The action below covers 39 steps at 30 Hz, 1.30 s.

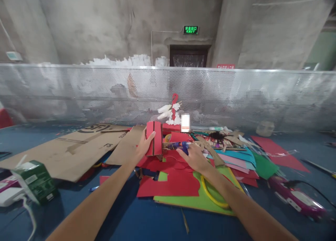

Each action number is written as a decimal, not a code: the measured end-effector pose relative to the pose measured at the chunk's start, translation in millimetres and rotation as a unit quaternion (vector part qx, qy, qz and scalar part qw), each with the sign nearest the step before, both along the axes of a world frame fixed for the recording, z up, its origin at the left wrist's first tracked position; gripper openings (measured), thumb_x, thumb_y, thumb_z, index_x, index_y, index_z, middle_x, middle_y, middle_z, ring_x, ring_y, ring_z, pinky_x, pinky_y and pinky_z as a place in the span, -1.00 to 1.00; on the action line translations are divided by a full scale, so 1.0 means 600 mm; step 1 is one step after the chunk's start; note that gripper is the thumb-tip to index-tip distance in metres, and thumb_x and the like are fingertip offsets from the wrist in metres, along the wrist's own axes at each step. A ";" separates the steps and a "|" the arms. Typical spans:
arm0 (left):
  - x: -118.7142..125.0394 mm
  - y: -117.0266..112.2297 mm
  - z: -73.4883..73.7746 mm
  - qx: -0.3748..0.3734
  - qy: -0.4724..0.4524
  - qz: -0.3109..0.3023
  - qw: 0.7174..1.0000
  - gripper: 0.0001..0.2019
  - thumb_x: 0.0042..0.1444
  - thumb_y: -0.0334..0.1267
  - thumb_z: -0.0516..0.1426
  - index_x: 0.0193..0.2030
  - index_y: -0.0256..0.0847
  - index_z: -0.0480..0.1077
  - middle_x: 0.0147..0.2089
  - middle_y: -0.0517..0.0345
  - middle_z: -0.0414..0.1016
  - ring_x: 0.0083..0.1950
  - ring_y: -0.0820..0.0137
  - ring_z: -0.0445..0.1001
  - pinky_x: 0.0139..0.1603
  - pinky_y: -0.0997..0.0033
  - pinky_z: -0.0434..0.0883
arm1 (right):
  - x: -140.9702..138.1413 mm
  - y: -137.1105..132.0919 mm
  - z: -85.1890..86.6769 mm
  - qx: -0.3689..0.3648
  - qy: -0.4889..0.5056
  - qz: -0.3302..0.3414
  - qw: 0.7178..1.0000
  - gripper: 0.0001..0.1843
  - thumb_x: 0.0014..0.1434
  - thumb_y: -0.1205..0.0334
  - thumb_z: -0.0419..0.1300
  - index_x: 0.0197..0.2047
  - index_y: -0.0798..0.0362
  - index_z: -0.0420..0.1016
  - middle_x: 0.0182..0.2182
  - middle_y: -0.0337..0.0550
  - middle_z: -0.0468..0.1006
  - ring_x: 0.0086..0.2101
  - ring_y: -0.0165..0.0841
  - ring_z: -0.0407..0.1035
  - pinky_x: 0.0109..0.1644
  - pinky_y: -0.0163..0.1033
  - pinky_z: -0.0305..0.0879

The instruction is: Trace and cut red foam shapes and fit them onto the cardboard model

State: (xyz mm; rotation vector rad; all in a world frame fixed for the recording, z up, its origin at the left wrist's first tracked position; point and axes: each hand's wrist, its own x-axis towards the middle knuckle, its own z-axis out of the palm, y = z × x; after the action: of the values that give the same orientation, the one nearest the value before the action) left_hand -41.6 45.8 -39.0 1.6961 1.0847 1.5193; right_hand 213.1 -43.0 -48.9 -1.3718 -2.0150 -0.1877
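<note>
My left hand (144, 143) is closed on a small red cardboard box (157, 137), held upright with brown edges showing. My right hand (196, 157) grips a blue glue gun (183, 146), its nozzle pointing left at the box's right side. Whether the nozzle touches the cardboard I cannot tell. Beneath both hands lie cut sheets of red paper (173, 185) on a lime-green board (181, 204). A yellow ring (212, 197) rests on that board, below my right forearm.
Brown cardboard (84, 146) spreads over the left of the blue table (126, 216). A green box (34, 181) stands at far left; a purple power strip (296, 199) lies at right. Coloured paper (238, 158) is piled right of my hands. A perforated metal screen (105, 94) stands behind.
</note>
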 end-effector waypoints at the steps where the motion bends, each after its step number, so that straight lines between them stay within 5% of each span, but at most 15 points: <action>1: 0.000 0.000 0.000 -0.005 0.000 0.000 1.000 -0.37 0.23 0.13 0.11 0.35 -0.10 0.19 0.40 -0.03 0.28 0.39 0.14 0.27 0.41 0.13 0.18 | 0.004 0.000 0.000 0.000 0.001 -0.008 1.000 -0.58 0.40 -0.04 0.05 -0.21 0.10 0.57 -0.28 0.00 0.64 -0.18 -0.15 0.49 -0.04 -0.17 0.27; 5: 0.002 -0.001 0.001 -0.009 0.001 0.000 1.000 -0.38 0.24 0.13 0.11 0.35 -0.11 0.19 0.40 -0.05 0.28 0.39 0.13 0.27 0.40 0.10 0.18 | 0.010 0.000 0.002 0.000 0.015 -0.047 0.999 -0.61 0.39 -0.02 0.07 -0.22 0.08 0.59 -0.30 -0.03 0.64 -0.17 -0.15 0.50 -0.03 -0.17 0.26; 20: 0.002 0.005 -0.003 -0.015 -0.015 -0.006 1.000 -0.43 0.24 0.15 0.11 0.30 -0.06 0.24 0.37 -0.03 0.33 0.35 0.13 0.32 0.38 0.11 0.23 | 0.030 -0.012 0.005 -0.035 0.029 -0.030 0.999 -0.60 0.38 -0.04 0.04 -0.11 0.07 0.56 -0.16 -0.01 0.63 -0.08 -0.13 0.45 0.05 -0.13 0.25; 29: 0.005 -0.008 0.007 -0.015 -0.005 -0.008 1.000 -0.38 0.25 0.14 0.10 0.35 -0.07 0.19 0.38 -0.03 0.31 0.35 0.14 0.32 0.38 0.13 0.23 | 0.015 -0.017 0.006 0.000 -0.002 0.015 1.000 -0.64 0.39 0.00 0.06 -0.21 0.05 0.55 -0.24 -0.04 0.62 -0.11 -0.18 0.46 0.04 -0.18 0.25; 39: 0.003 -0.006 0.006 -0.015 -0.011 -0.008 1.000 -0.37 0.22 0.16 0.12 0.34 -0.09 0.21 0.40 -0.04 0.29 0.39 0.12 0.28 0.38 0.13 0.21 | 0.014 -0.017 0.007 -0.002 0.002 -0.017 1.000 -0.61 0.38 -0.01 0.05 -0.23 0.07 0.57 -0.28 0.00 0.63 -0.17 -0.15 0.48 -0.03 -0.16 0.26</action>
State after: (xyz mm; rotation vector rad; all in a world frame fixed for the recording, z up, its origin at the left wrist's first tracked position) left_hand -39.9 41.9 -35.1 1.6611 1.0757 1.5013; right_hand 221.6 -53.3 -44.8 -1.4088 -1.9894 -0.1959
